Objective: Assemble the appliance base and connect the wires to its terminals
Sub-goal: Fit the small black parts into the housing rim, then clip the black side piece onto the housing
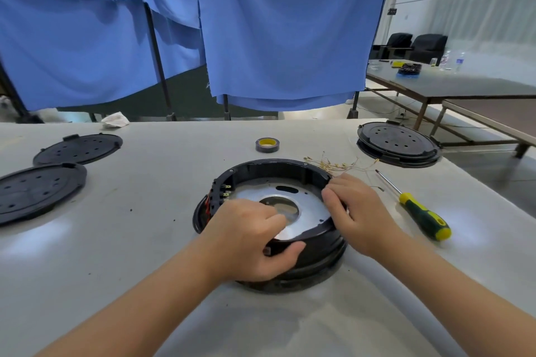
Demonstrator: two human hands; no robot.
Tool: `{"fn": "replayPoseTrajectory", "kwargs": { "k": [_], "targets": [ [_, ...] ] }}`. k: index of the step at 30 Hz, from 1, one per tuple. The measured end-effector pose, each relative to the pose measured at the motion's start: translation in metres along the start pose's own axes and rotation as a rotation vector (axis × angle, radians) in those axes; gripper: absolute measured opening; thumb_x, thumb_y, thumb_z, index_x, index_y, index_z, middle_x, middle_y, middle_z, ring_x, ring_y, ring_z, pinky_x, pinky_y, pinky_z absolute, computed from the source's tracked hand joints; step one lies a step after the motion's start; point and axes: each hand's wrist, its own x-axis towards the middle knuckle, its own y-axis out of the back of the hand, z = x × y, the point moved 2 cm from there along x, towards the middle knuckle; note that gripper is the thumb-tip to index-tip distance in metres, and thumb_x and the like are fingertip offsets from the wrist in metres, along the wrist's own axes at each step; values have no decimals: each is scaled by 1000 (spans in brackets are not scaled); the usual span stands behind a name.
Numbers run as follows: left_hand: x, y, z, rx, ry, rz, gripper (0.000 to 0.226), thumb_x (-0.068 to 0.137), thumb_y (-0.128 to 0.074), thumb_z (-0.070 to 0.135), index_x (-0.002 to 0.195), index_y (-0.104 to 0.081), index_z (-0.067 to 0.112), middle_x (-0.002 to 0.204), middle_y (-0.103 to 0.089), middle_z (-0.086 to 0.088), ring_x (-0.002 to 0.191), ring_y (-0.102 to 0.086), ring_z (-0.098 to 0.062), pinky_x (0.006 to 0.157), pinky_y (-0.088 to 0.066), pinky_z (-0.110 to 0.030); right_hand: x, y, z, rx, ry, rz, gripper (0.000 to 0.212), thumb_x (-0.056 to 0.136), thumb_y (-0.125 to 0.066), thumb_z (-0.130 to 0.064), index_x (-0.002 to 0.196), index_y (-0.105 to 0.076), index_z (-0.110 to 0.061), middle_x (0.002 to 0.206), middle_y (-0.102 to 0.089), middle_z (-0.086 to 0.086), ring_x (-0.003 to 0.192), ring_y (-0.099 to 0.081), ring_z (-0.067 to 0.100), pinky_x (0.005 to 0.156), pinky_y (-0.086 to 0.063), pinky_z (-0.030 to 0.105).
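1. Left hand (249,238) gripped the black appliance base (272,223) at its near rim, fingers curled over it
2. Right hand (356,211) held the far-right rim
3. Loose wires (339,165) lay just beyond the right fingers, seemingly unconnected

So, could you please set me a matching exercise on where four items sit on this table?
Things:
1. tape roll
2. screwdriver
3. wires
4. two loose lids

Places:
A. far left of the table
B. right of the base, beyond the right hand
C. behind the base, centre of the table
D. just past the base's far right rim

Pairs: 1-C, 2-B, 3-D, 4-A
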Motion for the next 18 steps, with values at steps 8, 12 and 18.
{"fn": "replayPoseTrajectory", "kwargs": {
  "k": [8,12,18],
  "targets": [
    [-7,6,-15,-114,389,-305,60,81,-32,73,52,-39,21,44,-35,3,52,-42,-12,50,-30,-23,-5,-17,-7,125,57,77,47,88,-44,-37,54,-47,-4,51,-43,3,54,-42,16,53,-35,33],
    [-6,1,-17,-151,481,-523,57,80,-35,71,55,-43,21,50,-46,7,55,-44,-6,51,-28,-27,-8,-20,-11,119,121,82,46,88,-44,-32,52,-44,-3,49,-40,3,52,-40,17,50,-33,34],
    [20,-3,-35,-247,574,-470,30,83,-54,60,83,-64,32,84,-61,15,81,-56,0,74,-49,-28,-1,-9,-3,244,20,203,40,90,-46,-36,60,-48,-10,57,-45,-4,60,-45,14,57,-36,26]
  ]
}}
